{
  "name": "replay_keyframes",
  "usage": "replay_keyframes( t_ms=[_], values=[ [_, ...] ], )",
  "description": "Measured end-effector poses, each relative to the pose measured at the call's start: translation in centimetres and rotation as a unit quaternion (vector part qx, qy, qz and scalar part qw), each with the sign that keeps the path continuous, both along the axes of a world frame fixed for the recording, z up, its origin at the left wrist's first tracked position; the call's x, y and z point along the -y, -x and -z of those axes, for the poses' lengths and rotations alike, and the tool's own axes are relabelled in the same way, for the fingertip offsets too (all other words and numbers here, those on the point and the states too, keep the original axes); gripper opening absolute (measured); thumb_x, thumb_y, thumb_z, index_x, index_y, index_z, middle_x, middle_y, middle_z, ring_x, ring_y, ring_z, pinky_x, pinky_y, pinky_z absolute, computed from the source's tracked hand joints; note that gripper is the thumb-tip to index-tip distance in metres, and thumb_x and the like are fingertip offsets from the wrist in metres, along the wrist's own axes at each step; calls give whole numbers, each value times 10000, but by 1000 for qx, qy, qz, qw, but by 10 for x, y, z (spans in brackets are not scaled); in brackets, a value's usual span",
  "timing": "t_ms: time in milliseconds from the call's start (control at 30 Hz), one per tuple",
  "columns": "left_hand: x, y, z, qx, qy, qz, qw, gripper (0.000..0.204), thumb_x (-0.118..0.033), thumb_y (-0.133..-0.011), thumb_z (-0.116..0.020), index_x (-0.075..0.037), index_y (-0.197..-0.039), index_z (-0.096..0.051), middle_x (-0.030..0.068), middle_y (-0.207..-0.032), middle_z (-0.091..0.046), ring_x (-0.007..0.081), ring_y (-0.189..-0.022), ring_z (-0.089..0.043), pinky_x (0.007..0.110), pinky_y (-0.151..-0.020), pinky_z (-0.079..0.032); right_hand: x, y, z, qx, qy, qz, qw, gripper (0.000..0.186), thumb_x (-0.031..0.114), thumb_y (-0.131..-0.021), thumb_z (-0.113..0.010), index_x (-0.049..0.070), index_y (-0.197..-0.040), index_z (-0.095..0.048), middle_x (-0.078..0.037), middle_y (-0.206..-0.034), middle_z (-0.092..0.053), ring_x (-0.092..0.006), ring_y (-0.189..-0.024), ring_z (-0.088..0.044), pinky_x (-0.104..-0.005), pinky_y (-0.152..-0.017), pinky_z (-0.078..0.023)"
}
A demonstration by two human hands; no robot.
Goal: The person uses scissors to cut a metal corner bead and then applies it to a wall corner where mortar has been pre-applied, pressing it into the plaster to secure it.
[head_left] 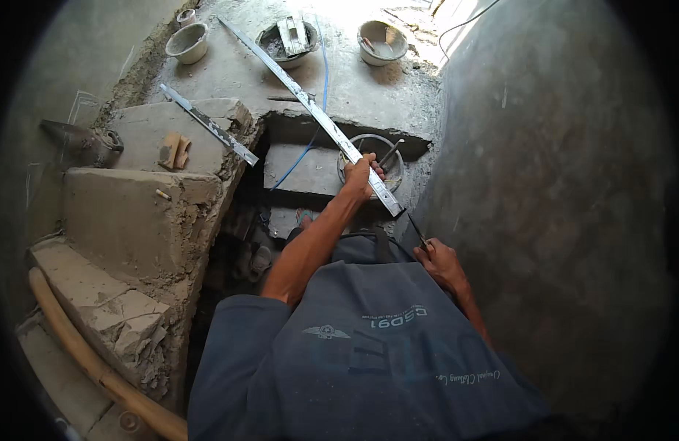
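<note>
My left hand (361,176) grips a long, silvery metal bar (295,88), spattered with cement, near its lower end. The bar slants up to the upper left over the concrete step (295,163). Just beyond my left hand is a round bucket (397,167) with a tool handle sticking out, partly hidden by the bar and my hand. My right hand (436,259) is closed on a thin, dark tool (417,228) beside the right wall, its tip close to the bar's lower end.
Basins (185,48) (382,53) and a tub (270,40) with metal pieces stand above. A shorter bar (207,123), wooden pieces (170,151) and a blue hose (299,162) lie about. A curved wooden rail (104,375) is lower left; a dark gap (236,220) borders the steps; a wall (545,184) rises right.
</note>
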State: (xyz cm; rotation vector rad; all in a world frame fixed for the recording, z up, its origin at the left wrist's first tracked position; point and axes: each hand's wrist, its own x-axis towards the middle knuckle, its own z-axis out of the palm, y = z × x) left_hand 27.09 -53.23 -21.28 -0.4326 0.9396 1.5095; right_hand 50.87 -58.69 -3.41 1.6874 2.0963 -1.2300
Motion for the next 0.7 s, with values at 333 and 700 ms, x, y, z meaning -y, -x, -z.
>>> replay_keyframes(
  t_ms=[333,700],
  values=[
    [-2,-1,-5,-23,11,-10,1000,156,-119,-843,-672,-57,-850,-530,72,-667,-515,205,-529,-547,350,-459,-493,-11,17,-1,25,37,-39,998,408,381,-914,-621,-22,-859,-586,-252,-805,-630,-431,-815,-621,-457,-713,-460],
    [-6,-13,11,-126,71,-37,989,221,-95,-830,-634,13,-918,-461,105,-665,-511,188,-475,-526,331,-387,-450,-22,25,0,18,-25,-131,991,459,380,-936,-610,-51,-791,-545,-284,-761,-597,-448,-788,-610,-486,-683,-439]
  ],
)
